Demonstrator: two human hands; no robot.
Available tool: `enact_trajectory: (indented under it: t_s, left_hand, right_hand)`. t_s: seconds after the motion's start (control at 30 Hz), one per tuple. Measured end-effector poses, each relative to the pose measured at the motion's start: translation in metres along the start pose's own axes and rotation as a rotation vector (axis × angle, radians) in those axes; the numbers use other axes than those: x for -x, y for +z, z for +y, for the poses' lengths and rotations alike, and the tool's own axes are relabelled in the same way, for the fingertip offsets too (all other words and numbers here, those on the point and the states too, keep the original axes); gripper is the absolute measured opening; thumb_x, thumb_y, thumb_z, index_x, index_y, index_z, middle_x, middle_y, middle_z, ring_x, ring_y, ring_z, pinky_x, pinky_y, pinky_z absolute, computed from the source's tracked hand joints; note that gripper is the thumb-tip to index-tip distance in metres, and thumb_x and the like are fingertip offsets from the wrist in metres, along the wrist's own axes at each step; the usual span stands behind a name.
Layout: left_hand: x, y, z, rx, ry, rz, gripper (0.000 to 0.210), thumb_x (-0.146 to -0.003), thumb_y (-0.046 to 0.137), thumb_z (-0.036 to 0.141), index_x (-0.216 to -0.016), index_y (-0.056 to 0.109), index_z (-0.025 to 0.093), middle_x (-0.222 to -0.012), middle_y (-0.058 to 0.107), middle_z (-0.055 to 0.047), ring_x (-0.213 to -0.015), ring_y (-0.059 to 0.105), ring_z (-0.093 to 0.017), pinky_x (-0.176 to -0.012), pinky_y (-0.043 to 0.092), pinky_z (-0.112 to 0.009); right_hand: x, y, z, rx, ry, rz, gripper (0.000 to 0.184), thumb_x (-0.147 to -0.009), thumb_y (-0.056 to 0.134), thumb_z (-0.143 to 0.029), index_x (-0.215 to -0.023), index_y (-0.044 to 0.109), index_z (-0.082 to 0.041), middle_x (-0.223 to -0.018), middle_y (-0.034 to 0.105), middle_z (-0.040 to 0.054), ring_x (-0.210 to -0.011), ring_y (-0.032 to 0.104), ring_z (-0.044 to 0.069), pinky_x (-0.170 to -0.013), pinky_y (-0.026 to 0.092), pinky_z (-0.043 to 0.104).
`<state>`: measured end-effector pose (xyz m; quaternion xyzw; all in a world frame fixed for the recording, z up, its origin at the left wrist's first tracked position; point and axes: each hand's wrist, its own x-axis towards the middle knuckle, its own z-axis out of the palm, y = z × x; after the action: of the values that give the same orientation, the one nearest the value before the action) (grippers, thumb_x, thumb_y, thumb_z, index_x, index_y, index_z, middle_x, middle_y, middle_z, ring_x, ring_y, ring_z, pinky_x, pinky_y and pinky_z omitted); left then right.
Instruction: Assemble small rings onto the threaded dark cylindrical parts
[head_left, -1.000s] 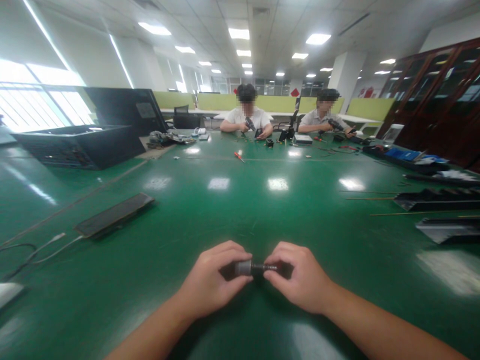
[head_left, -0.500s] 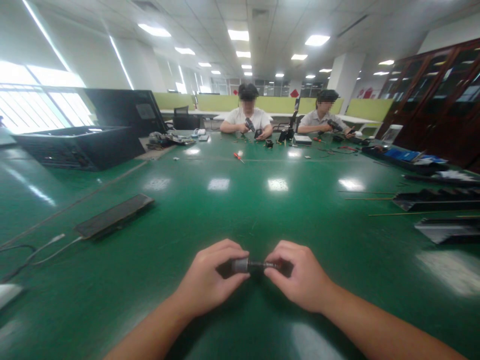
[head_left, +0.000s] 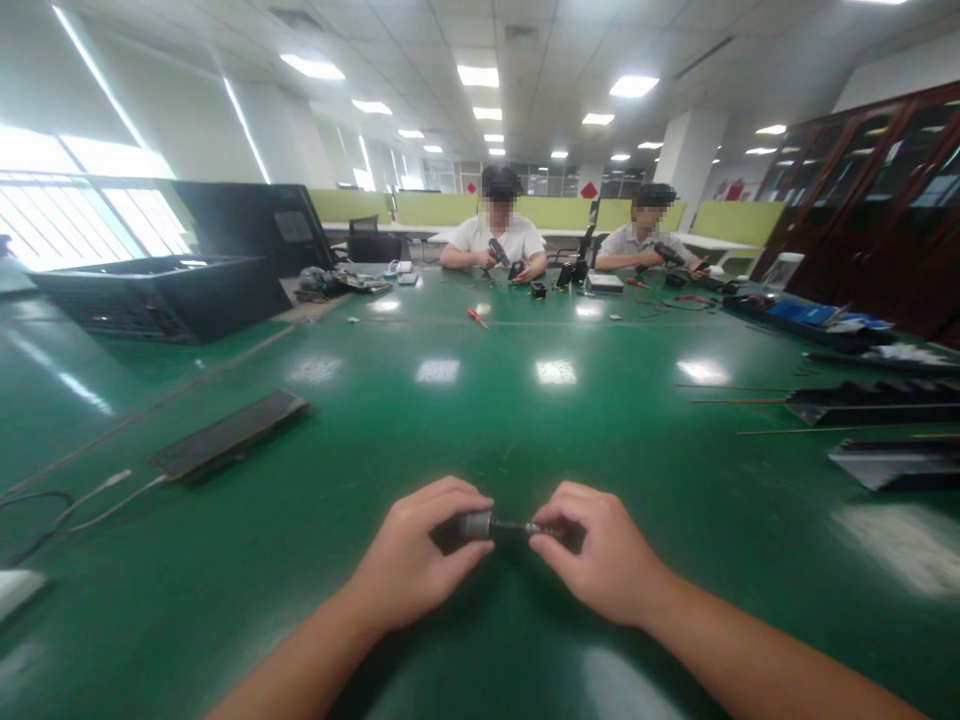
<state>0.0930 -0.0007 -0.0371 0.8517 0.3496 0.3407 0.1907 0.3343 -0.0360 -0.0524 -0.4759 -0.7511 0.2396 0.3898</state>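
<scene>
Just above the near part of the green table (head_left: 420, 440), my left hand (head_left: 420, 550) pinches a small grey cylinder (head_left: 475, 525) between thumb and fingers. A thin dark shaft (head_left: 511, 527) runs from the cylinder across to my right hand (head_left: 604, 550), whose thumb and fingertips are closed on the shaft's far end. The piece lies level, left to right. Its exact kind cannot be made out, and both its ends are partly hidden in my fingers.
A flat dark bar (head_left: 229, 435) with a cable lies left. Dark metal channels (head_left: 885, 400) and thin rods lie right. Farther off are a black case (head_left: 157, 300), a red screwdriver (head_left: 476, 317) and two people, each holding a dark tool, one in a white shirt (head_left: 465, 240).
My left hand has shifted slightly left with the grey cylinder, showing a bit more of the dark shaft. The right hand is almost still.
</scene>
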Motion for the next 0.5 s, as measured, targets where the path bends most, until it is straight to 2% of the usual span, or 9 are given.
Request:
enact_trajectory:
  t_s: [0.2, 0.27, 0.33, 0.43, 0.5]
  left_hand:
    - [-0.002, -0.007, -0.011, -0.118, -0.067, -0.013, 0.021, -0.084, 0.073, 0.027, -0.105, 0.071, 0.027, -0.103, 0.072, -0.003, -0.101, 0.065, -0.022, -0.093, 0.053, -0.038]
    - [-0.004, -0.011, -0.018, -0.13, -0.159, 0.044, 0.024, -0.085, 0.071, 0.034, -0.106, 0.07, 0.024, -0.105, 0.072, -0.005, -0.1, 0.067, -0.023, -0.093, 0.054, -0.039]
    - [-0.007, -0.018, -0.027, -0.075, -0.291, 0.131, 0.037, -0.086, 0.068, 0.044, -0.115, 0.067, 0.021, -0.109, 0.073, -0.007, -0.099, 0.069, -0.023, -0.093, 0.056, -0.039]
    - [-0.006, -0.037, -0.044, 0.023, -0.477, 0.229, 0.06, -0.088, 0.061, 0.055, -0.135, 0.057, 0.018, -0.115, 0.074, -0.01, -0.101, 0.072, -0.025, -0.094, 0.057, -0.038]
    - [0.002, -0.059, -0.06, -0.006, -0.557, 0.266, 0.059, -0.088, 0.061, 0.055, -0.134, 0.059, 0.018, -0.114, 0.076, -0.009, -0.103, 0.073, -0.026, -0.092, 0.059, -0.036]
  right_hand:
    - [-0.001, 0.0, 0.001, 0.022, 0.032, 0.02, 0.002, -0.081, 0.071, -0.018, -0.08, 0.073, -0.019, -0.074, 0.065, 0.0015, -0.068, 0.06, 0.016, -0.065, 0.044, 0.028]
    - [-0.001, 0.0, 0.001, 0.017, 0.042, 0.007, 0.002, -0.081, 0.072, -0.018, -0.081, 0.073, -0.019, -0.076, 0.066, 0.0016, -0.068, 0.061, 0.016, -0.067, 0.046, 0.028]
    - [-0.001, 0.001, 0.002, 0.013, 0.045, -0.008, 0.002, -0.081, 0.072, -0.019, -0.082, 0.074, -0.019, -0.078, 0.067, 0.0015, -0.069, 0.062, 0.015, -0.068, 0.046, 0.028]
    - [-0.001, 0.001, 0.002, 0.01, 0.045, -0.02, 0.003, -0.081, 0.072, -0.019, -0.083, 0.074, -0.019, -0.078, 0.067, 0.0015, -0.07, 0.062, 0.015, -0.068, 0.046, 0.028]
    - [-0.001, 0.001, 0.002, 0.006, 0.041, -0.023, 0.003, -0.081, 0.072, -0.018, -0.083, 0.075, -0.018, -0.078, 0.067, 0.0015, -0.07, 0.062, 0.015, -0.068, 0.046, 0.028]
